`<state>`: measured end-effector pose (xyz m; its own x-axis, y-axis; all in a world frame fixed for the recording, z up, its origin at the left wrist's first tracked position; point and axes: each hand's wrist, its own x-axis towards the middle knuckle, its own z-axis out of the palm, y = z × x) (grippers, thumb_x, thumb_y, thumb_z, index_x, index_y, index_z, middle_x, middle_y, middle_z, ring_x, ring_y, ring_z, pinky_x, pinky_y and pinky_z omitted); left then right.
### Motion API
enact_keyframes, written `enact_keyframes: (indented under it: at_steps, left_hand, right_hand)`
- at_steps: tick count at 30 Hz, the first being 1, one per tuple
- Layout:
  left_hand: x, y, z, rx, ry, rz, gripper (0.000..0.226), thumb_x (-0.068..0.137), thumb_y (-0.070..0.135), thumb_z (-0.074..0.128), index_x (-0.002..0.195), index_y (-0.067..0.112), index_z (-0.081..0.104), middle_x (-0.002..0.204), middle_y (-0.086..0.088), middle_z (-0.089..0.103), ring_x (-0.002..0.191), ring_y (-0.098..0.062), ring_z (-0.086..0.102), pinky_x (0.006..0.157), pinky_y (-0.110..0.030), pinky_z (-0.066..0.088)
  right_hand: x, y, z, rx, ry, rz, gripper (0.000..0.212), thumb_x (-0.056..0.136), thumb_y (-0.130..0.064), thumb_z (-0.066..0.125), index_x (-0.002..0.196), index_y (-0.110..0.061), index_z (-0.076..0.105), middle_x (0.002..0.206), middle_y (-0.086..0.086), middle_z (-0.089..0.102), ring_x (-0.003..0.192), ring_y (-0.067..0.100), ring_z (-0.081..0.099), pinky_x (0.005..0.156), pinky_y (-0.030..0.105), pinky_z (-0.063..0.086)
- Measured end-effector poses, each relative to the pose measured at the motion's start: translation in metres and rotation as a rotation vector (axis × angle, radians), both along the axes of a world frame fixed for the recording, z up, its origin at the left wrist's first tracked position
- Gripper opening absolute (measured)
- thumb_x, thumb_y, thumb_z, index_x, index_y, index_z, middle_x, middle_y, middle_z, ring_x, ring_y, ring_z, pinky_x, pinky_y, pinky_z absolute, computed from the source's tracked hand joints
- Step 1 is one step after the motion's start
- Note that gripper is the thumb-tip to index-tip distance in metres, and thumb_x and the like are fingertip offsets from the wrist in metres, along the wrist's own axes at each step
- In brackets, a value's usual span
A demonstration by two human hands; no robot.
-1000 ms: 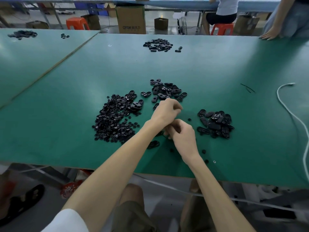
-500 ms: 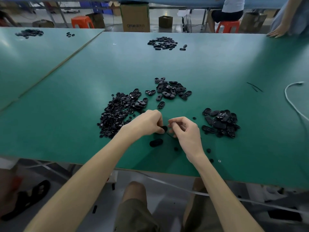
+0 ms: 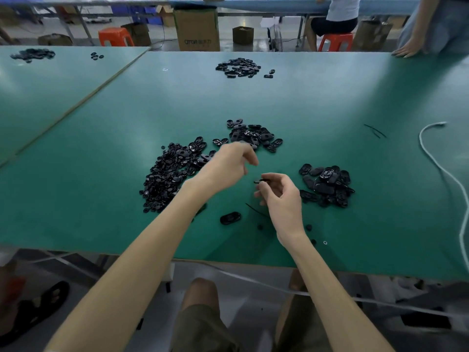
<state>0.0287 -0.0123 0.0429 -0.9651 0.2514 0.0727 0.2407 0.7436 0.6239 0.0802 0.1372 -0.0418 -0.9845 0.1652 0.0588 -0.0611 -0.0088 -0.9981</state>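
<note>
The green tabletop (image 3: 330, 92) carries a wide heap of tiny black pieces (image 3: 167, 179) at left, a pile of oval shells (image 3: 253, 134) behind the hands and a third pile (image 3: 327, 185) at right. The left hand (image 3: 228, 166) hangs between the heap and the shells, fingers loosely curled, with nothing seen in them. The right hand (image 3: 281, 196) pinches a small black part (image 3: 261, 180) in its fingertips, above the tabletop near the third pile. A lone oval shell (image 3: 230, 217) lies near its wrist.
</note>
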Motion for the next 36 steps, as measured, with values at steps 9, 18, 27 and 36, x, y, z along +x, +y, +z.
enact_keyframes:
  at_steps: [9,18,27,36]
  left_hand:
    - [-0.026,0.068,-0.006,-0.178,-0.095,-0.147,0.012,0.092,0.019,0.076,0.101,0.012,0.072,0.104,-0.005,0.072,0.093,-0.024,0.070,0.087,-0.043,0.059]
    - [-0.036,0.091,-0.016,-0.254,-0.194,-0.117,0.018,0.085,0.000,0.079,0.099,0.007,0.072,0.108,-0.012,0.071,0.088,-0.030,0.069,0.082,-0.039,0.058]
    - [-0.038,0.077,-0.020,-0.196,-0.164,-0.081,0.013,0.096,0.007,0.065,0.105,-0.003,0.069,0.111,-0.015,0.071,0.094,-0.031,0.068,0.089,-0.046,0.058]
    - [-0.028,0.010,-0.025,0.641,-0.133,0.181,0.008,0.096,0.003,0.069,0.093,0.006,0.062,0.075,-0.006,0.068,0.061,-0.007,0.063,0.062,-0.022,0.050]
  right_hand:
    - [0.000,-0.002,0.001,0.319,-0.008,0.178,0.006,0.093,-0.014,0.066,0.090,-0.019,0.067,0.071,-0.005,0.074,0.067,0.006,0.068,0.070,0.036,0.056]
    - [-0.002,0.000,0.004,0.284,-0.090,0.126,0.013,0.093,-0.017,0.055,0.088,-0.022,0.065,0.071,-0.013,0.072,0.055,0.002,0.061,0.055,0.023,0.047]
    - [0.002,-0.001,0.006,0.199,-0.067,0.152,0.014,0.095,-0.009,0.059,0.086,-0.014,0.068,0.072,-0.005,0.074,0.061,0.004,0.065,0.060,0.020,0.049]
    - [0.004,-0.001,0.008,-0.017,-0.013,0.118,0.021,0.098,0.001,0.062,0.107,-0.015,0.072,0.090,-0.002,0.079,0.073,0.011,0.072,0.062,0.021,0.053]
